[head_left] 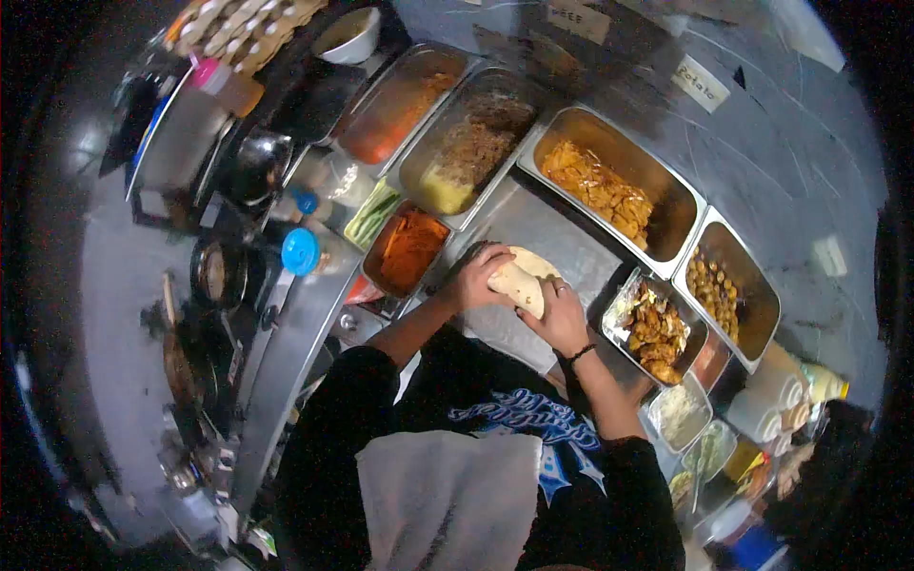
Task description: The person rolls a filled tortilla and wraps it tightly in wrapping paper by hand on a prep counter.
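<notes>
Clamping a pale, soft flatbread roll (517, 287) between left hand (486, 276) and right hand (560, 317).
Gripping opposite ends with curled fingers over a flat silver metal work surface (547, 221), with coarse orange-red filling (407, 249) left of the roll, glossy browned chunks (657, 335) to its right, and a large rectangular steel pan (664, 202) of orange pieces (595, 193) beyond it rightward.

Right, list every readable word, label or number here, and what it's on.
"Potato": white label on the grey surface.
"BEE", last letter unclear: tan label.
Too blurred to read: pale label at right, blue shirt lettering.
</notes>
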`<state>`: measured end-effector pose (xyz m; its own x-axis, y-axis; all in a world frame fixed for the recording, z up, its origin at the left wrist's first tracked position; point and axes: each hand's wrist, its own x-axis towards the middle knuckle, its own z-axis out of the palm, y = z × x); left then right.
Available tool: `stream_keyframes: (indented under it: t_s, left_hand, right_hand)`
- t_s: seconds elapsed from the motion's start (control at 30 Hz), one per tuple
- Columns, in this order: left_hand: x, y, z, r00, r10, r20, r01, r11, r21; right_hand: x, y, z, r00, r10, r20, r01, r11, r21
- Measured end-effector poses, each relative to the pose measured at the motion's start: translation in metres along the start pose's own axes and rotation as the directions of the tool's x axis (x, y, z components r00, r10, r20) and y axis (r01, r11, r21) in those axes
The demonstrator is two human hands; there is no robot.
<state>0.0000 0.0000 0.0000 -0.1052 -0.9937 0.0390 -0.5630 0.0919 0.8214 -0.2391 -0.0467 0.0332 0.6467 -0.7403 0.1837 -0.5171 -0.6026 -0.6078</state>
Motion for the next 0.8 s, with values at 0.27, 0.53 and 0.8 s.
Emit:
stream_keyframes:
  t_s: [0.27, 0.53, 0.8]
  left_hand:
    - [0.031, 0.011, -0.026, 0.826, 0.412, 0.384, -0.534, 0.79, 0.301]
    - [0.039, 0.005, -0.017, 0.819, 0.397, 0.415, -0.525, 0.81, 0.261]
    - [0.05, 0.009, -0.022, 0.818, 0.314, 0.482, -0.453, 0.868, 0.205]
  right_hand:
    - [0.002, -0.002, 0.0, 0.994, 0.066, 0.09, -0.065, 0.998, -0.017]
    - [-0.01, -0.032, 0.005, 0.987, 0.159, -0.012, -0.154, 0.929, -0.337]
    - [-0.006, -0.016, 0.01, 0.987, 0.154, 0.048, -0.132, 0.944, -0.302]
